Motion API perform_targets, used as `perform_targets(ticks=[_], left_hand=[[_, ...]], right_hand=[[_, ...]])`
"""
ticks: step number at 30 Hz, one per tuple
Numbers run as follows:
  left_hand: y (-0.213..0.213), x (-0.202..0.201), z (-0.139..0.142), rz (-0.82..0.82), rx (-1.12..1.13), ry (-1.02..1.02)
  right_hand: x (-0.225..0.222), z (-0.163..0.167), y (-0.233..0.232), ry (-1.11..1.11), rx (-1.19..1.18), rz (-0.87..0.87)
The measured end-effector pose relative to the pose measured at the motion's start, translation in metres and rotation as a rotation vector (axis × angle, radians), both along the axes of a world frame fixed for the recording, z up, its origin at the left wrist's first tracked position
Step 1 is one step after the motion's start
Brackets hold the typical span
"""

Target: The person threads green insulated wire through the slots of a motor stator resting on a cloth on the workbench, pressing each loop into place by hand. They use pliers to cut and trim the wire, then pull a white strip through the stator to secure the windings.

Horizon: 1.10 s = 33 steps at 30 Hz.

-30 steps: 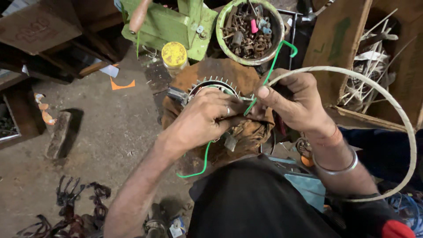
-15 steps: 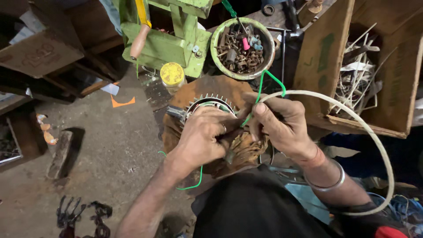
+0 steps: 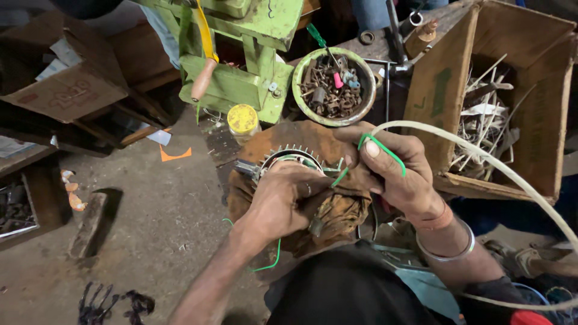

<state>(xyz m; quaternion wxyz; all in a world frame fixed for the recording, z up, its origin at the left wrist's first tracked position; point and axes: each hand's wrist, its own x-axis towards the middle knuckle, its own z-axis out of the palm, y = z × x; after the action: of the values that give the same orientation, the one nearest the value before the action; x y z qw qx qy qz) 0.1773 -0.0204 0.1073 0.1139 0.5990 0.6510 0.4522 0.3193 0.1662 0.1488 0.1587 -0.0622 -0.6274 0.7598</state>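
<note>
Left hand point(image 3: 283, 204) presses down on the stator point(image 3: 289, 159), fingers curled over its rim, gripping it. Right hand point(image 3: 391, 171) pinches the green wire point(image 3: 379, 147), which loops just above that pinch and runs toward the stator. A white tube point(image 3: 500, 165) arcs past the right wrist.

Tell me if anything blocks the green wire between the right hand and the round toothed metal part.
Nothing visible does. The right hand pinches the green wire, which runs clear down to the toothed metal ring; the left hand rests beside it on the rusty cloth.
</note>
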Motion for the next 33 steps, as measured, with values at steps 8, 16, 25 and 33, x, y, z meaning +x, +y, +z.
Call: perform_targets(ticks=[8, 16, 25, 33], left_hand=[[0.001, 0.000, 0.010, 0.005, 0.035, 0.006], [0.001, -0.001, 0.015, 0.013, -0.014, -0.025], [-0.072, 0.043, 0.074, 0.477, 0.071, 0.183], [0.003, 0.165, 0.094, 0.244, 0.269, 0.103]], right_hand=[[-0.004, 0.004, -0.001, 0.151, -0.005, 0.010], [-0.006, -0.004, -0.001, 0.195, 0.014, -0.044], [0.067, 0.024, 0.032, 0.092, 0.916, -0.466], [0.118, 0.026, 0.058, 0.018, 1.684, 0.202]])
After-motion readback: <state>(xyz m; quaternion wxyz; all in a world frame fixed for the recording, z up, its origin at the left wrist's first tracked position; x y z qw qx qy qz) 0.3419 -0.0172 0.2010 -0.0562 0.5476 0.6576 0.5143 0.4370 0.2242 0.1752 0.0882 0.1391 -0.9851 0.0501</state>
